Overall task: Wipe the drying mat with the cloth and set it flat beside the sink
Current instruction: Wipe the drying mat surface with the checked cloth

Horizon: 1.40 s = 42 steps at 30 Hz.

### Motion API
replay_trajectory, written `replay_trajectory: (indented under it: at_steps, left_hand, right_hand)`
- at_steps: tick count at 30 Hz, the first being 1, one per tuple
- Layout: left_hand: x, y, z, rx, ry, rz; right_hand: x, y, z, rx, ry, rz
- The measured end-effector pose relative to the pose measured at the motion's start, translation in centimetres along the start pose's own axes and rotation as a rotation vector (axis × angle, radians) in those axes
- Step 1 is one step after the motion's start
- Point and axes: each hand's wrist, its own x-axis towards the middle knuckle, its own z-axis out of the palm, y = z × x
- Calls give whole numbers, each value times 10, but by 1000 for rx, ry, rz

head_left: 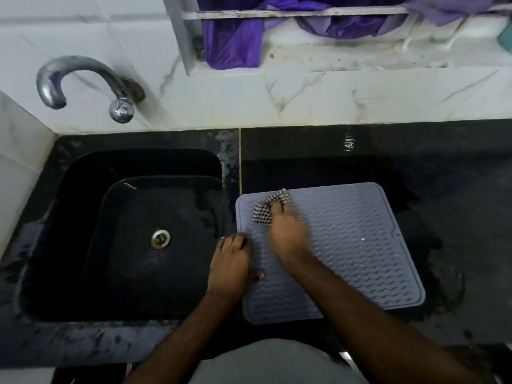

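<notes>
A pale blue-grey silicone drying mat (346,245) with a wavy ribbed surface lies flat on the black stone table (457,189), right of centre in the frame, its left edge just beside the black rectangular sink (83,189). The right hand (286,234) is on the mat's upper left part, blurred; its grip is curled onto a crumpled black-and-white checked cloth (266,209), pressing it to the mat near the upper left corner. The left hand (230,264) rests at the mat's left edge, fingers fairly straight and holding nothing, thumb lying on the mat. A curved chrome tap (83,81) juts from the white marble wall in the upper left. Purple fabric (232,40) hangs at the top of the frame.
</notes>
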Motion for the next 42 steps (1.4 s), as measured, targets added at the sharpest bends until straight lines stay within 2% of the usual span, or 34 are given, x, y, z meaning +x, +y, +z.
replay_trajectory:
  at_steps: [6, 9, 11, 14, 15, 17, 19, 23, 28, 31, 32, 35, 37, 38, 40, 42]
  left_hand:
    - [-11, -4, 2, 41, 68, 39]
    - [-11, -6, 0, 69, 66, 55]
    - [-9, -7, -1, 101, 43, 62]
    - [-8, -5, 2, 126, 39, 49]
    - [-9, -4, 3, 126, 48, 37]
    - [-10, -2, 3, 118, 54, -4]
    - [-11, 1, 3, 119, 33, -56]
    - [-16, 5, 4, 147, -8, -120]
    - [-17, 7, 13, 168, -27, -159]
    - [-18, 7, 22, 191, -14, -101]
    - [-19, 7, 24, 204, -4, -75]
    - [-23, 7, 21, 240, 58, 6]
    - [-25, 8, 18, 242, 36, 51]
    - [-26, 8, 18, 217, 10, 55]
    - [-26, 10, 16, 148, -45, 24]
    - [-23, 11, 16, 131, -71, 12]
  right_hand:
    - [4, -64, 26, 203, -77, -64]
    - [11, -63, 18, 385, -157, -91]
    - [14, -49, 9, 463, -128, -126]
    - [19, -22, -1, 386, 127, -144]
    - [21, -17, -3, 382, 153, -185]
    - [24, -14, -3, 367, -1, -321]
    - [21, -16, 5, 189, -201, -469]
    - [7, -5, 18, 16, -263, -605]
    - [17, 28, -13, -76, -482, -810]
    - [36, 20, -33, -144, -420, -857]
    - [41, 16, -38, -133, -374, -818]
    - [42, 13, -46, 131, -211, -604]
    - [34, 16, -41, 190, -147, -630]
    - [27, 17, -35, 148, -164, -678]
    - [11, 20, -12, -78, -267, -831]
    - [2, 29, 9, -271, -339, -907]
